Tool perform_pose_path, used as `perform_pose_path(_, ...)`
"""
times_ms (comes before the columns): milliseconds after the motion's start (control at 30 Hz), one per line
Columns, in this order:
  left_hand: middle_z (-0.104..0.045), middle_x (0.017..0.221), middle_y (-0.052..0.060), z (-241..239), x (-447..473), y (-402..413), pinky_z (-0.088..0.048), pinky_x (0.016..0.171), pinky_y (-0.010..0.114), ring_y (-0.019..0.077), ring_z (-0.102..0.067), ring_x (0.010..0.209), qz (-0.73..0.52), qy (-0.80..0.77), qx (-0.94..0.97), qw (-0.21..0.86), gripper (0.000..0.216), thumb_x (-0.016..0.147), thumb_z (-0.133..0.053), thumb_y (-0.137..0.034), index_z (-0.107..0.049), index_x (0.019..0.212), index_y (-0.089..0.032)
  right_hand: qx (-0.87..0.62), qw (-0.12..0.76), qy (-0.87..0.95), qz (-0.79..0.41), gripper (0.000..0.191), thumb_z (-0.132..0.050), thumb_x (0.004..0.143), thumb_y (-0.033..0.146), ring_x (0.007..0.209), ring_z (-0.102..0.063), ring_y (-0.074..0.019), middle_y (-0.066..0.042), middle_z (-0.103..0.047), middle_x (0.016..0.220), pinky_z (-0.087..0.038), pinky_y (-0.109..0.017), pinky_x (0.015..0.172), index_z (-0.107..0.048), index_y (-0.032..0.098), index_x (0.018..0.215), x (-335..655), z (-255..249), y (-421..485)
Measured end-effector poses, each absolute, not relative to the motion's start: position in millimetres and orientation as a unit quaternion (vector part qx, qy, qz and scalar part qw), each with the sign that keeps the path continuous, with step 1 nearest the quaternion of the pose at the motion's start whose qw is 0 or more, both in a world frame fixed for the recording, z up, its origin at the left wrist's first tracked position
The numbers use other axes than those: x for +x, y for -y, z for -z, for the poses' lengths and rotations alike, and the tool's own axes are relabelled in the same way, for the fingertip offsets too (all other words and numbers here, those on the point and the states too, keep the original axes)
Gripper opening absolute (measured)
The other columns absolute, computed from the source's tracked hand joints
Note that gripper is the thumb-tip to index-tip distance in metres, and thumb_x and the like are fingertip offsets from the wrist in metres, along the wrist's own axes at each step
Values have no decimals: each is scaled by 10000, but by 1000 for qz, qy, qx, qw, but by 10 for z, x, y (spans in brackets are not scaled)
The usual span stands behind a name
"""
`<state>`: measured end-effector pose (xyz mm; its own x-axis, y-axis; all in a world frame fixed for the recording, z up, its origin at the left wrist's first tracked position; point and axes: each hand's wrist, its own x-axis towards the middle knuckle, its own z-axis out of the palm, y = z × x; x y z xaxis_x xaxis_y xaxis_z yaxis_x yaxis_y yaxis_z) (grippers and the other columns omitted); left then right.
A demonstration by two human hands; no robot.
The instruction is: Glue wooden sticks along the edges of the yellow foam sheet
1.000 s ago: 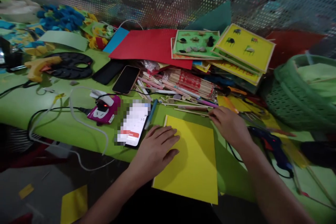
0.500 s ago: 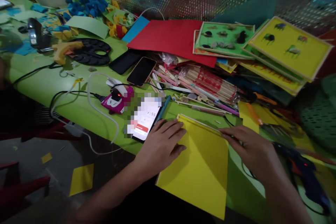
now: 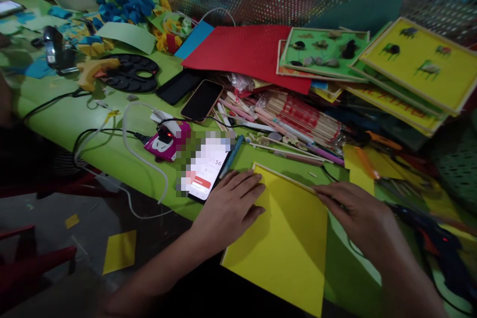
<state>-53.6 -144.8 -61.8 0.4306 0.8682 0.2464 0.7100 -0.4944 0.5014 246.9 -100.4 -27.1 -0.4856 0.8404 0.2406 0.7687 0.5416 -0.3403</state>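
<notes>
A yellow sheet of card lies at the near table edge, its lower part jutting past the edge. Along its top runs a thin pale wooden stick. My left hand rests flat on the card's upper left side, fingers stretched out. At the top right corner, my right hand pinches the end of the stick between thumb and forefinger. A phone with a lit screen lies just beyond my left hand, and a blue-green pen is beside it.
A dark glue gun with a red light lies at the right. A purple power socket with cables sits left of the lit phone. Behind are bundled wooden sticks, red card and framed yellow pictures. Scissors lie at the right.
The view has shifted slightly. Both hands keep nearly the same places on the card and stick.
</notes>
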Motion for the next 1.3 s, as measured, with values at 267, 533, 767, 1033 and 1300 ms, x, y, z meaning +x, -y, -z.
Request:
perform_pose_path(267, -623, 1466, 65, 624, -530, 1448, -391, 1206, 478, 244, -517, 1410, -256, -473, 828, 156, 350, 1014, -573, -326, -608, 1336, -191, -470, 194, 856, -93, 203, -576, 994, 270, 843, -732, -215, -62, -761, 933, -569, -330, 745, -774, 237, 1025, 2467, 305, 989)
perform_pose_path(533, -624, 1464, 63, 607, -538, 1440, -425, 1177, 479, 247, -537, 1388, -253, -475, 830, 148, 345, 1011, -579, -328, -616, 1327, -197, -470, 180, 859, -93, 178, -566, 999, 251, 850, -727, -216, -66, -748, 947, -554, -330, 745, -731, 222, 1057, 2446, 316, 990)
perform_pose_path(767, -634, 1452, 80, 591, -543, 1406, -436, 1159, 492, 258, -542, 1385, -245, -464, 839, 140, 349, 1008, -582, -292, -614, 1343, -197, -509, 145, 844, -91, 114, -573, 985, 228, 798, -694, -208, -55, -723, 878, -511, -316, 684, -680, 210, 951, 2419, 282, 985)
perform_pose_path(1033, -635, 1451, 68, 596, -544, 1408, -427, 1168, 479, 257, -542, 1384, -242, -466, 840, 139, 353, 997, -601, -293, -618, 1335, -196, -510, 160, 838, -107, 114, -566, 989, 221, 793, -695, -192, -43, -723, 879, -507, -304, 693, -673, 214, 949, 2430, 267, 987)
perform_pose_path(1300, -638, 1449, 61, 580, -536, 1412, -440, 1152, 470, 250, -543, 1385, -242, -470, 837, 143, 339, 1004, -588, -296, -618, 1327, -194, -516, 155, 833, -121, 139, -559, 992, 255, 784, -708, -203, -51, -732, 880, -513, -309, 662, -686, 219, 950, 2425, 269, 978)
